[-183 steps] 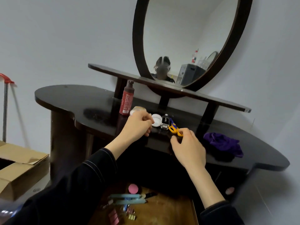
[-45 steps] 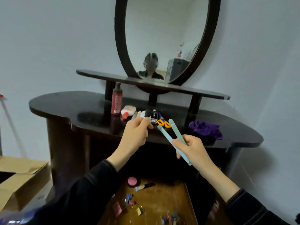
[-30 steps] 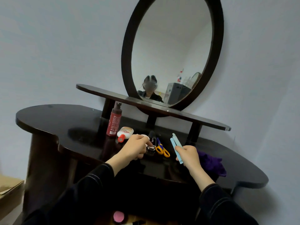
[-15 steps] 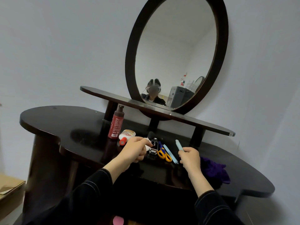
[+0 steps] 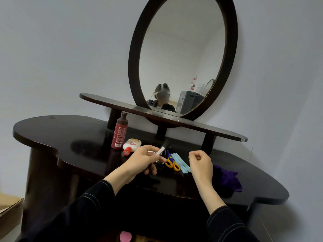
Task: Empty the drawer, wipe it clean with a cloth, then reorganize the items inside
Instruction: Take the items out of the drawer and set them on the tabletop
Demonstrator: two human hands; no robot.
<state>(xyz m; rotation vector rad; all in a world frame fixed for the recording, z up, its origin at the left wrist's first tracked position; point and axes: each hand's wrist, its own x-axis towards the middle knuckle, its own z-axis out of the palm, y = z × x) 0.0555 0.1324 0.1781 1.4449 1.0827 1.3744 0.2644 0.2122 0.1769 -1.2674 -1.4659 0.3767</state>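
Observation:
My left hand [image 5: 142, 161] hovers over the dark dressing table [image 5: 70, 135] and pinches a slim white stick [image 5: 159, 151] with a dark far end. Just right of it lie a small dark item, yellow-handled scissors [image 5: 172, 164] and two light blue sticks [image 5: 180, 162] side by side. My right hand [image 5: 201, 165] hangs beside the blue sticks with fingers loosely curled, holding nothing. A purple cloth [image 5: 227, 177] lies at the right of the tabletop. The open drawer is almost out of view at the bottom edge; only a round pink item [image 5: 125, 236] in it shows.
A red bottle [image 5: 119, 135] stands at the back of the table, with a white tube with a red cap [image 5: 132, 145] lying beside it. Above are a narrow shelf [image 5: 218, 132] and an oval mirror [image 5: 181, 55]. A cardboard box [image 5: 8, 212] sits on the floor at the left.
My right hand laid the two light blue sticks on the table next to the scissors and let go. My left hand stayed over the table holding the white stick.

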